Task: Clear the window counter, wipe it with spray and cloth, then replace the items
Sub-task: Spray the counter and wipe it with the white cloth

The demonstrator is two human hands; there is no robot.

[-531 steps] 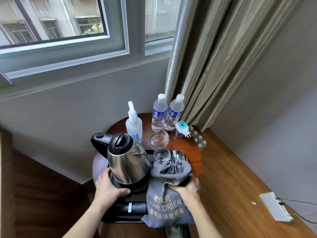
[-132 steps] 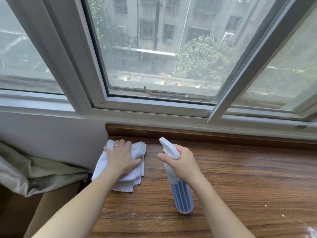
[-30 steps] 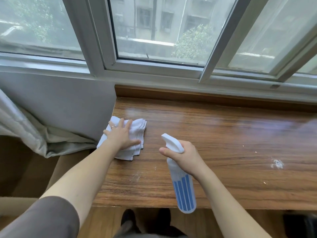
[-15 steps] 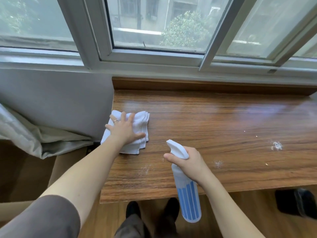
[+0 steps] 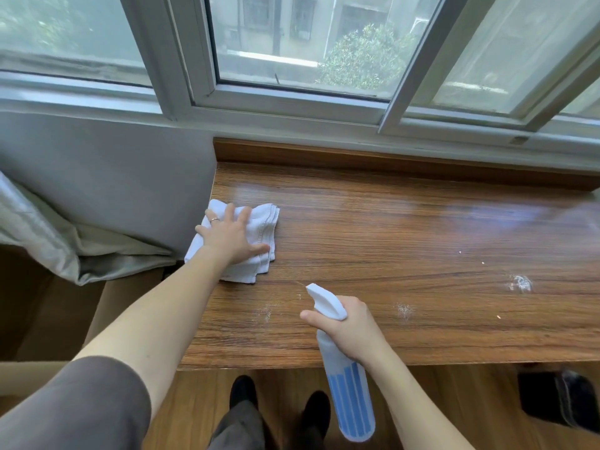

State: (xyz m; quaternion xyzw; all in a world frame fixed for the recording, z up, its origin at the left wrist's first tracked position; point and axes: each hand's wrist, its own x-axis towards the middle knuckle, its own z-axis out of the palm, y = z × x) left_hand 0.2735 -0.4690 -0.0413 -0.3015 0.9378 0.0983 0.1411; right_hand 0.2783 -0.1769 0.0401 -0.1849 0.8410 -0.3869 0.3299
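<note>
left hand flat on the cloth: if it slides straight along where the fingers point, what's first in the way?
Left hand points toward the wooden back ledge under the window; only bare counter lies between. Depth unclear.

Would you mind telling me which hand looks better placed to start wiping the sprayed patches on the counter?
Probably the left. The left hand already lies flat on the white cloth on the counter, while the right hand grips the spray bottle.

Grey curtain (image 5: 48,241), sliding window (image 5: 292,60), wooden floor (image 5: 194,407)
</note>
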